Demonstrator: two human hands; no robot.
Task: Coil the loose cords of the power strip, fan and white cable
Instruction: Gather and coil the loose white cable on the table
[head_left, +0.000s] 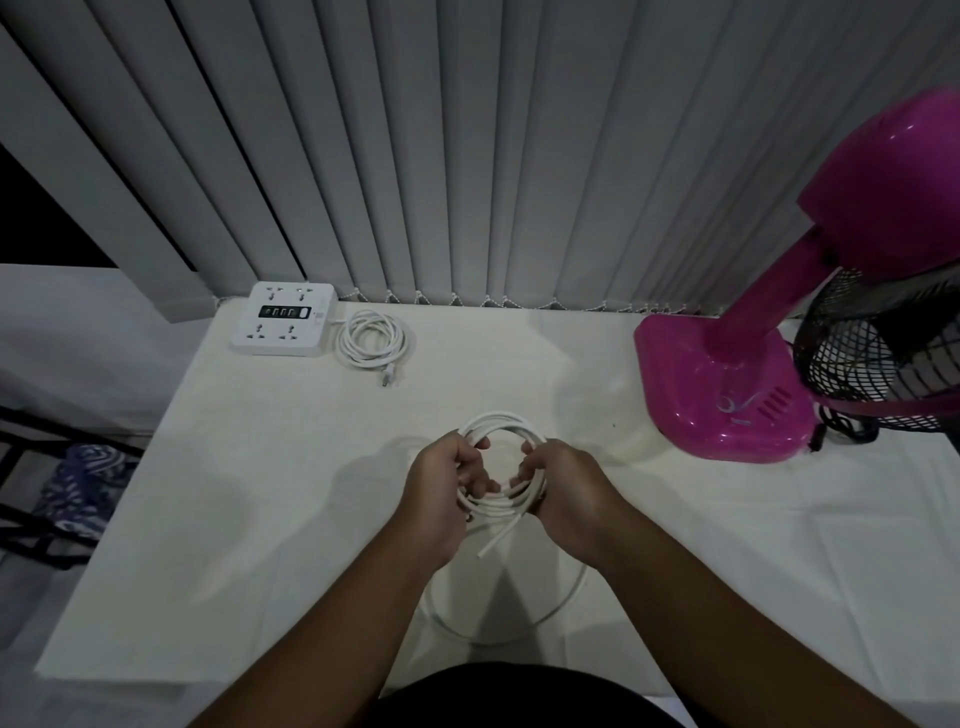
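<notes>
Over pale tabletop (260, 493), smooth coiled white cable (500, 417).

White-covered table (234, 519): power strip (285, 319) with coiled cord (371, 340) back left; pink fan (727, 400) right.

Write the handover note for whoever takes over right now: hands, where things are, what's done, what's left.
Left hand and right hand both grip the coiled part of the white cable. One loose loop of it lies on the table below the hands.
Power strip is at the far left, with its strip cord coiled beside it: done.
Fan is at the right. Its black cord is bunched by the base; I cannot tell if it is coiled.
Left: wind in the last loop, check the fan's cord.
</notes>
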